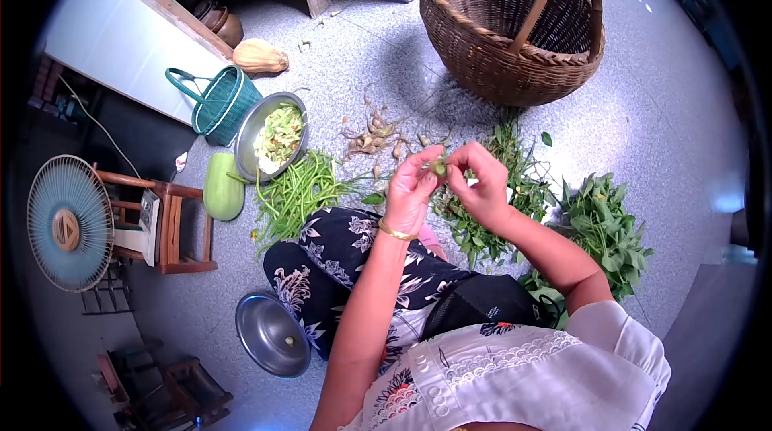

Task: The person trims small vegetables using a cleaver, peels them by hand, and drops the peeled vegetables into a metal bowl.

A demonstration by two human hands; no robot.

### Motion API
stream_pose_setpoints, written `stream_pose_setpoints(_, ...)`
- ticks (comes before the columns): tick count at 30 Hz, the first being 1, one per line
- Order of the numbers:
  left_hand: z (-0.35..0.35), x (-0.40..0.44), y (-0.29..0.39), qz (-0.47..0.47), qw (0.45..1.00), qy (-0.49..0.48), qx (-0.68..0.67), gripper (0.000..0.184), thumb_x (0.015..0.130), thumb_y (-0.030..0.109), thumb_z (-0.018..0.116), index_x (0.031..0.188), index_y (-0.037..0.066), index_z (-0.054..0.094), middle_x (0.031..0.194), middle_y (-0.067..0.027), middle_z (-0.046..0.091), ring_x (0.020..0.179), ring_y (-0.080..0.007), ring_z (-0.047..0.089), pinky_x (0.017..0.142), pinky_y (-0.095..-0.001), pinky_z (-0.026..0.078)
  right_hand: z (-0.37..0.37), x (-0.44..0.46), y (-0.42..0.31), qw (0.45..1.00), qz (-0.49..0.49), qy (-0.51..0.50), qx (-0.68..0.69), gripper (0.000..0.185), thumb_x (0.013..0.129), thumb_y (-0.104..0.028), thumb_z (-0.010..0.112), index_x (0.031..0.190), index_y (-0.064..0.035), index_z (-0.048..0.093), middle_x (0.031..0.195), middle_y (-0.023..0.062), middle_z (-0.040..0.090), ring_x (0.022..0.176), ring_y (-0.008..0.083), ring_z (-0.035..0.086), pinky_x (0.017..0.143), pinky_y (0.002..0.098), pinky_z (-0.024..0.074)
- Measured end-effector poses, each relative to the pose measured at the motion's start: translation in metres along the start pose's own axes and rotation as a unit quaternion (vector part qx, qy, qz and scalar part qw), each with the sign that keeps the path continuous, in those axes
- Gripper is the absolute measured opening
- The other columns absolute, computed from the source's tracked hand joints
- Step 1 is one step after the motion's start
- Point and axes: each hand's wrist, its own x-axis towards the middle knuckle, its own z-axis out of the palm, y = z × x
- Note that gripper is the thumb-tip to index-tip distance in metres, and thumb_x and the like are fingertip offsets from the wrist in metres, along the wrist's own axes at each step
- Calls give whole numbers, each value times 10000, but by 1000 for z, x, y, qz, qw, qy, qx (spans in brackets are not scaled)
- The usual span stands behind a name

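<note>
In front of my lap, my left hand (408, 196), with a gold bangle at its wrist, pinches a small green plant piece (438, 166) between thumb and fingers. My right hand (481, 186) meets it from the other side, fingertips closed on the same piece. Its exact kind is too small to make out. Under and beyond my right hand lies a heap of leafy stems (474, 234). A pile of long green beans (301, 194) is to the left of my left hand. Dry brownish roots or pods (374, 137) are scattered on the floor just beyond.
A large wicker basket (515, 77) stands ahead. More leafy greens (605, 230) lie at right. At left are a metal bowl of chopped vegetables (301, 141), a green basket (229, 101), a pale gourd (223, 187), a squash (260, 56), a fan (71, 222) and another metal bowl (269, 342).
</note>
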Motion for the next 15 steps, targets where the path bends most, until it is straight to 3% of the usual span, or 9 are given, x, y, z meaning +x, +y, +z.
stream_pose_setpoints(2, 3, 0, 2, 27, 999, 18, -22, 384, 713, 101, 642, 1039, 34, 451, 1060, -68, 485, 889, -129, 508, 784, -256, 438, 1, 1, -1, 968, -212, 58, -122, 202, 608, 29, 615, 783, -34, 536, 721, 84, 525, 579, 238, 515, 493, 286, 425)
stream_pose_setpoints(6, -8, -1, 2, -45, 999, 12, -13, 402, 691, 90, 663, 1035, 38, 462, 994, -59, 516, 861, -120, 511, 782, -244, 428, 1, -2, 0, 939, -292, 69, -170, 227, 573, 33, 630, 772, -2, 527, 708, 98, 521, 581, 220, 520, 484, 289, 419)
stream_pose_setpoints(9, -6, -3, 4, -94, 995, 18, -31, 411, 684, 59, 665, 1039, 23, 461, 945, -53, 532, 861, -116, 510, 768, -229, 426, 1, -3, 4, 938, -299, 64, -164, 213, 583, 40, 619, 768, -7, 526, 705, 99, 521, 583, 223, 521, 488, 288, 421)
stream_pose_setpoints(11, -5, -2, 4, -21, 999, -2, 30, 411, 684, 31, 653, 1042, 1, 454, 926, -47, 532, 858, -116, 513, 745, -216, 436, 0, -4, 2, 951, -271, 56, -137, 202, 590, 45, 611, 764, -7, 523, 700, 98, 519, 581, 227, 520, 494, 283, 423)
stream_pose_setpoints(15, -1, -2, 6, -12, 999, -1, 30, 405, 681, 11, 645, 1036, -16, 453, 929, -48, 528, 855, -114, 518, 732, -214, 446, -2, -4, -1, 980, -186, 29, -64, 132, 631, 40, 580, 736, -4, 514, 685, 93, 513, 588, 214, 529, 510, 261, 424)
